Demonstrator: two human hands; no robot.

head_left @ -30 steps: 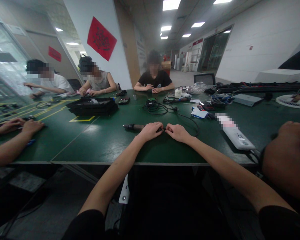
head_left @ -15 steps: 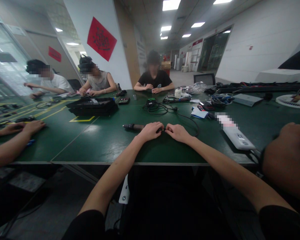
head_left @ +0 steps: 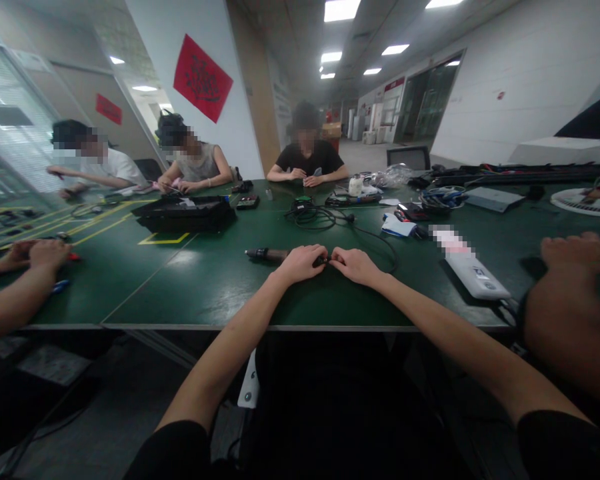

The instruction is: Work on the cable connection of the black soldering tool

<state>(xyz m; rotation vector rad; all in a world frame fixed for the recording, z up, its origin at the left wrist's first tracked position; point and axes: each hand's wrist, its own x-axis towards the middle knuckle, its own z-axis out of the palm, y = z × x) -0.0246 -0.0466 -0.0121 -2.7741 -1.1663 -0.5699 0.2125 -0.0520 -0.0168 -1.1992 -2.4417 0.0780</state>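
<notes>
Desk (head_left: 220, 293) surface spreads out around the dark rod-shaped tool (head_left: 273, 255), which lies on it near the front edge. Beyond the tool and to its left sits a black tray (head_left: 185, 223); well to the tool's right lies a long white device (head_left: 473, 273), set at a slant. Farther back past the tool, a dark cable (head_left: 304, 212) lies in loops, one length curving round to the tool's right. Next come the hands, near each other but apart: the left hand (head_left: 304, 261) is wrapped over the tool's right-hand portion, while the right hand (head_left: 355, 265) has its fingertips drawn together just off that end. Smallest is a dark piece (head_left: 321, 261) at the tool's right end, between the hands, too tiny to tell whether the right fingertips grip it. The step in hand looks like fine fingertip work on that end, and the next move probably calls for the left hand to brace the tool while the right lines up with it
</notes>
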